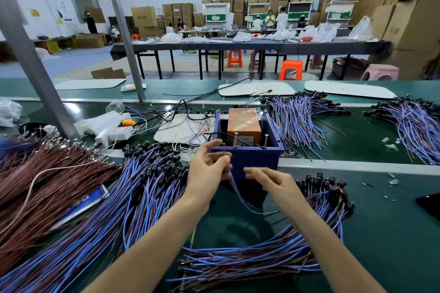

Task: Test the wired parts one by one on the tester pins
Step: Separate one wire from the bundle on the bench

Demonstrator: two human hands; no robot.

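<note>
**Bench view, wire held below the tester.** Nearest the lens, a loose bundle of blue and brown wires (250, 261) is laid across the green bench mat (392, 221) between the two bare forearms, its strands running mostly left to right.

The left hand (207, 168) is raised in front of the blue box (252, 159). Its lower fingers are curled round the upper end of a single wired part (238, 194), and its thumb and forefinger are extended upward to the near-left corner of the box rim. Whether a black cap is enclosed by these fingers cannot be told.

The long axis of the wired part is directed downward and toward the camera from the left fingers. Lower down it is bent in a shallow curve to the right and is lost from sight beneath the right wrist.

The right hand (271, 183) is held just right of the left fingers, apart from them. Its fingers are only slightly bent and point left, and nothing is seen to be gripped by them.

Just beyond the fingertips of both hands, two upright tester pins (235, 140) are seen inside the box, in front of an orange unit (244, 126).

To the left of the left fingers a broad heap of blue wires (133, 197) is fanned out, with brown wires (47, 173) further left. To the right of the right fingers, the black-capped ends (326, 185) of the bundle are clustered. Further heaps of blue wire (297, 114) are spread beyond the box.
</note>
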